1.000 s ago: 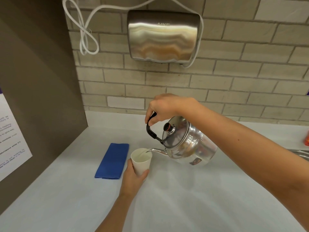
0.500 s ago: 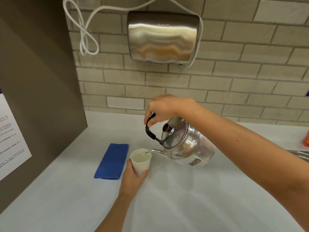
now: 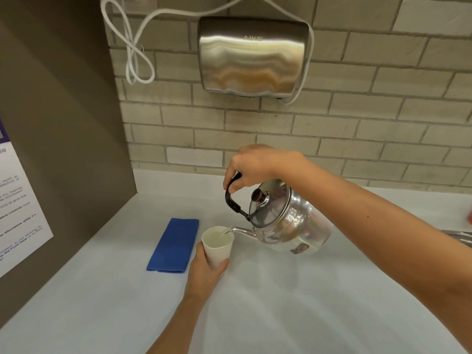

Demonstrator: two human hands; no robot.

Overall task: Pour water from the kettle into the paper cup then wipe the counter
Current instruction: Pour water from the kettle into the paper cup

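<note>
R hand (image 3: 251, 163) grips the black handle of the shiny steel kettle (image 3: 288, 221), tilted w/ spout over the rim of the white paper cup (image 3: 217, 247). L hand (image 3: 204, 273) wraps the cup's lower side on the pale bench (image 3: 281, 302). Folded blue cloth (image 3: 175, 245) lies flat just left of cup.

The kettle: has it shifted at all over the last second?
No. The kettle keeps its tilt, spout over the paper cup, same spot relative to the blue cloth.
</note>
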